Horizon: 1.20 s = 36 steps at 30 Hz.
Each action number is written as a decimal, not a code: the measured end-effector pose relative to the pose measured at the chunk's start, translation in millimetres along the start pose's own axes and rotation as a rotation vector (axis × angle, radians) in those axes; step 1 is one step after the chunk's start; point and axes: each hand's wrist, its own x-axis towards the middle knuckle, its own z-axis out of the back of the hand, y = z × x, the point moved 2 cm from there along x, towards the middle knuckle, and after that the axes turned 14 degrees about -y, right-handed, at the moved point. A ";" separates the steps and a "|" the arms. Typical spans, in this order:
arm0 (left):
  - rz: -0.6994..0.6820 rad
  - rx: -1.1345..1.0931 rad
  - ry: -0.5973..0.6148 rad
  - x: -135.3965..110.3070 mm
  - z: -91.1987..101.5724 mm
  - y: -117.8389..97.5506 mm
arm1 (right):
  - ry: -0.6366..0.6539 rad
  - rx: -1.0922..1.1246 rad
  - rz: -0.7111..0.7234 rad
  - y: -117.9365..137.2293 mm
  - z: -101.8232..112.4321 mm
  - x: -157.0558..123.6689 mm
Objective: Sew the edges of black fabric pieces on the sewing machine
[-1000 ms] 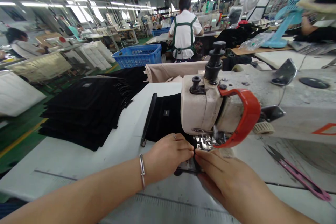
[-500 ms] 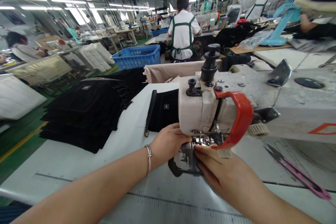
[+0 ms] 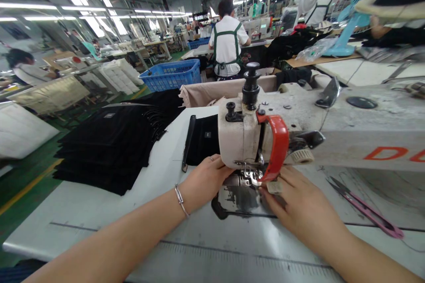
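Note:
A black fabric piece (image 3: pixel 206 147) with a small label lies left of the sewing machine head (image 3: pixel 236 141), which hides its right part. Along its left side runs a narrow dark strip (image 3: pixel 188 143). My left hand (image 3: pixel 207 182), with a bracelet at the wrist, is closed at the fabric's near edge, fingertips close to the presser foot (image 3: pixel 249 178). To the right of the foot, my right hand (image 3: pixel 300 199) has its fingers stretched out and its thumb apart. The red guard (image 3: pixel 278 146) and a pale knob partly cover those fingers, and nothing shows in them.
A tall stack of black fabric pieces (image 3: pixel 106 141) stands on the left of the table (image 3: pixel 159 252). Pink-handled thread snips (image 3: pixel 368 210) lie at the right. Beyond are a blue crate (image 3: pixel 171 75), a beige cloth-lined bin (image 3: pixel 202 93) and a seated co-worker (image 3: pixel 227 44).
My right hand has moved right and away from me, from the front of the presser foot to behind the red guard. My left hand stays near the foot. The view has shifted slightly.

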 end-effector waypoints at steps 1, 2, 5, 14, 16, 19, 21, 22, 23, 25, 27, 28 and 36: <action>0.005 0.021 0.046 -1.1 4.5 -3.3 | 0.016 -0.041 -0.014 -3.4 0.3 0.3; 0.005 0.035 0.101 -1.7 9.5 -7.2 | 0.044 -0.065 -0.024 -6.1 0.6 1.0; -0.005 0.006 0.258 -1.3 24.7 -19.7 | 0.158 -0.032 -0.037 -11.2 3.1 3.8; 0.058 -0.145 0.183 -22.2 21.3 -39.8 | 0.142 -0.053 -0.125 -16.0 -5.0 -1.6; 0.081 -0.133 0.126 -32.0 15.8 -47.4 | 0.116 -0.092 -0.078 -11.5 -6.8 -4.9; 0.082 -0.099 0.085 -39.2 11.4 -53.9 | 0.107 -0.015 0.148 1.4 -6.8 -9.7; 0.051 -0.095 0.089 -38.3 8.9 -51.5 | 0.110 0.084 0.279 10.1 -6.9 -11.9; 0.035 -0.093 0.092 -36.6 7.5 -48.3 | 0.102 0.116 0.309 13.1 -7.1 -12.1; 0.027 -0.089 0.093 -34.3 6.4 -44.4 | 0.089 0.130 0.318 15.1 -7.0 -11.5; 0.028 -0.075 0.096 -29.1 6.1 -37.4 | 0.085 0.155 0.284 16.3 -5.3 -8.4; 0.043 -0.062 0.115 -25.8 11.4 -36.6 | 0.147 0.234 0.215 15.1 -0.8 -4.4; 0.050 -0.060 0.141 -25.7 16.3 -39.8 | 0.207 0.297 0.180 14.4 2.2 -2.8; 0.029 -0.129 0.206 -63.1 44.2 -99.4 | 0.560 0.494 0.209 23.1 19.9 -8.1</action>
